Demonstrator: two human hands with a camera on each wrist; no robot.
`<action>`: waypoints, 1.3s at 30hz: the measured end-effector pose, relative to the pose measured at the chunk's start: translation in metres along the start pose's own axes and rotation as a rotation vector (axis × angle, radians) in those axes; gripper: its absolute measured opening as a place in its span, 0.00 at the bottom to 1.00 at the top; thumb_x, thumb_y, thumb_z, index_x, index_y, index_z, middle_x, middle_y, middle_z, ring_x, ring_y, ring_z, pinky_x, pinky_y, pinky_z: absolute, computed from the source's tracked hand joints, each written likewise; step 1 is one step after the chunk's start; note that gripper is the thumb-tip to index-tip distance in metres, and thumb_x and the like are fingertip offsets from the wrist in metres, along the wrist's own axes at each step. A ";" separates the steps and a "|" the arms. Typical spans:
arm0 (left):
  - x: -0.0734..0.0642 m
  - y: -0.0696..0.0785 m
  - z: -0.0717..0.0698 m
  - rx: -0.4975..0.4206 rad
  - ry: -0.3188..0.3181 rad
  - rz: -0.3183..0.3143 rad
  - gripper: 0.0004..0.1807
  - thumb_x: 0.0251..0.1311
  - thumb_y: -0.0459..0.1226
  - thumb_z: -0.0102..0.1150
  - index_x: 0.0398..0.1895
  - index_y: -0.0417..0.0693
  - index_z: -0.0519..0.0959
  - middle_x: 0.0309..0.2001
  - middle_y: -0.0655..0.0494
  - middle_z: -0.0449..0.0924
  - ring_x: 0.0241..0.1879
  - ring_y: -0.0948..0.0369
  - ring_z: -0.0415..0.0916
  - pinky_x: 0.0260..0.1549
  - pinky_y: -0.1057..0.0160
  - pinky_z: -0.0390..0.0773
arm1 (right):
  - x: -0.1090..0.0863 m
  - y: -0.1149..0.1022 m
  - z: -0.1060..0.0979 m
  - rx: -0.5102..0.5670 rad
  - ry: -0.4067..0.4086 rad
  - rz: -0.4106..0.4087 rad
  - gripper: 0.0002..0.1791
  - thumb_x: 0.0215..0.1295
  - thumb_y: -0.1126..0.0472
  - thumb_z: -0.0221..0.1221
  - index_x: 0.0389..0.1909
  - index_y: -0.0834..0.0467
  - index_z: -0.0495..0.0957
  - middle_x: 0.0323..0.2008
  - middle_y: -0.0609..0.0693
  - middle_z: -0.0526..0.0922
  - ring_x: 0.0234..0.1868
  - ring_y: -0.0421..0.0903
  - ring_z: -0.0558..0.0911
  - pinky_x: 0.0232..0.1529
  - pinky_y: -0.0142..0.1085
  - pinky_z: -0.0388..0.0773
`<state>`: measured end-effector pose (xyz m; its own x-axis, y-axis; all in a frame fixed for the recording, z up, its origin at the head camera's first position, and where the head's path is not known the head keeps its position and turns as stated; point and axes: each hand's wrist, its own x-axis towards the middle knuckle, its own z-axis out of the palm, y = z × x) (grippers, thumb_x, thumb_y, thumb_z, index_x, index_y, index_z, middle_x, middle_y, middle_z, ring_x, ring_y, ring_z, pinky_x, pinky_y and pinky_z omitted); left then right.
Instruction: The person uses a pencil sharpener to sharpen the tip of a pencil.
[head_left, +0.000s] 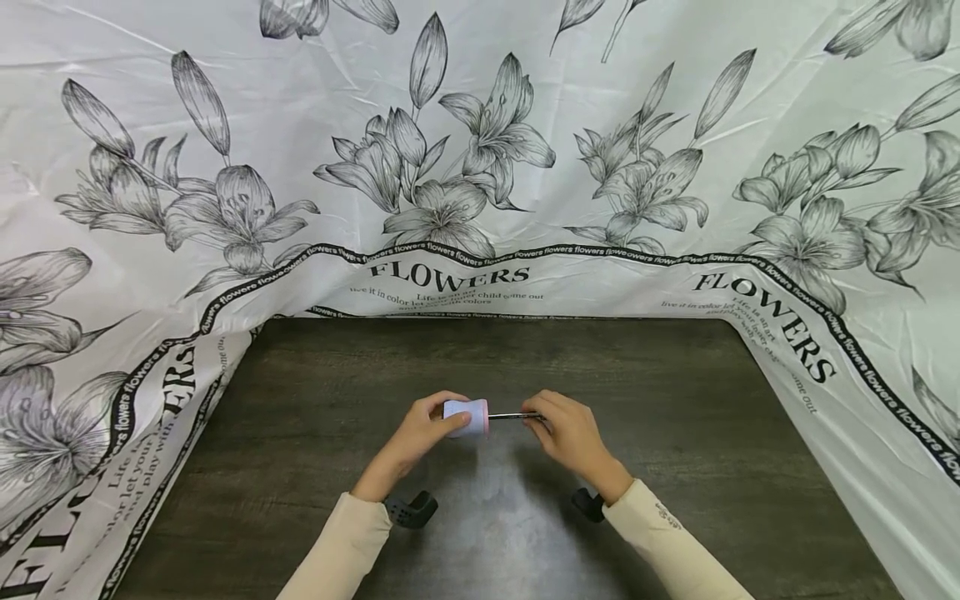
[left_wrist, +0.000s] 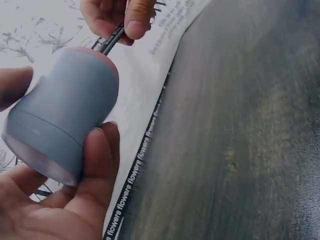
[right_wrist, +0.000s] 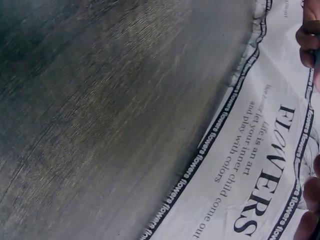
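My left hand grips a pale blue pencil sharpener, a waisted cylinder with a pink rim facing right. In the left wrist view the thumb and fingers lie around the body of the sharpener. A dark pencil runs into its pink end, so the tip is hidden inside. Thumb and fingers of my right hand pinch the pencil's other end. Small light lettering shows on the pencil. Only parts of fingers appear at the right edge of the right wrist view.
Both hands are held over a dark wood-grain table. A white cloth with flower drawings and lettering hangs behind the table and along its sides. Black wrist straps sit by the cream sleeves.
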<state>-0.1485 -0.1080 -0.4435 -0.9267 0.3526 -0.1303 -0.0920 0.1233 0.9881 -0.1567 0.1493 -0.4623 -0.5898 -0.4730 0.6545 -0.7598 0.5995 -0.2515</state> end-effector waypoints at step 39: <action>0.000 -0.005 0.015 0.085 0.060 0.172 0.19 0.46 0.23 0.68 0.44 0.34 0.76 0.50 0.36 0.74 0.40 0.58 0.75 0.36 0.67 0.77 | -0.004 -0.001 -0.001 0.335 -0.182 0.251 0.03 0.58 0.65 0.64 0.30 0.55 0.86 0.21 0.47 0.83 0.14 0.29 0.69 0.16 0.24 0.65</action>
<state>-0.1429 -0.0951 -0.4502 -0.9465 0.3193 0.0473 0.0980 0.1446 0.9846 -0.1534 0.1516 -0.4637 -0.7829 -0.4636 0.4149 -0.6159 0.4826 -0.6227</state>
